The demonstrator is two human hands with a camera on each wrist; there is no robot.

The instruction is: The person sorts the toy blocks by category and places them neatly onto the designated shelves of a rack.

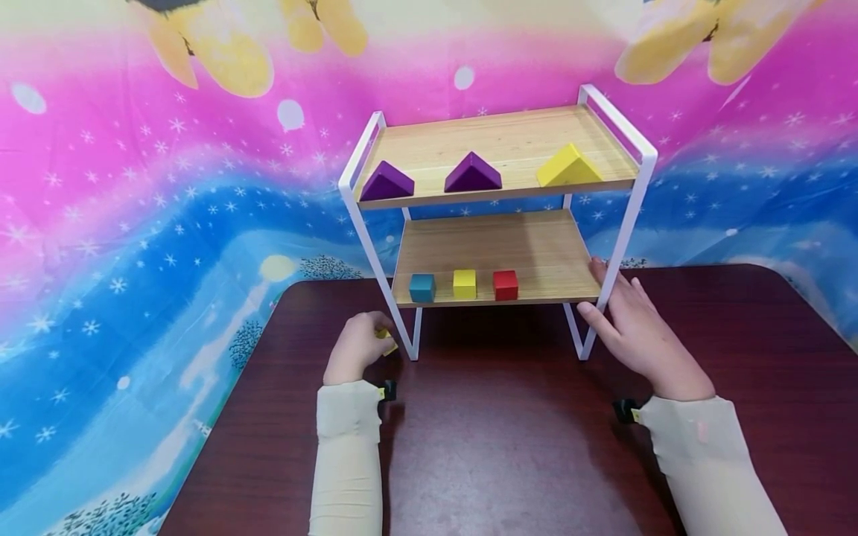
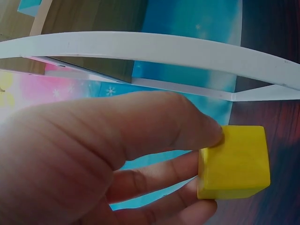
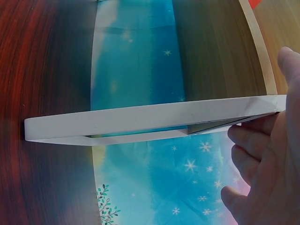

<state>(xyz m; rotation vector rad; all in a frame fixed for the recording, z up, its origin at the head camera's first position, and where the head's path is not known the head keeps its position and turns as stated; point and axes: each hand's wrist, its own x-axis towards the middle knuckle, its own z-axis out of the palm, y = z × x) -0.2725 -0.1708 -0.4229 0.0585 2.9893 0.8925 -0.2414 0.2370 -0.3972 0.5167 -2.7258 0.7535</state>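
My left hand [image 1: 355,346] pinches a yellow cube [image 2: 236,161] between thumb and fingers, low beside the left leg of a two-tier shelf [image 1: 489,223]. In the head view the fingers hide most of that cube. My right hand [image 1: 646,335] rests against the shelf's white right leg, thumb in front and the other fingers spread out behind. On the lower board a teal cube [image 1: 422,288], a yellow cube [image 1: 465,284] and a red cube [image 1: 506,285] stand in a row along the front edge.
On the top board are two purple triangular blocks, one left [image 1: 387,182] and one central [image 1: 473,173], and a yellow triangular block [image 1: 570,165] at right. The shelf stands on a dark red-brown table [image 1: 496,447]. A colourful printed cloth [image 1: 167,186] hangs behind.
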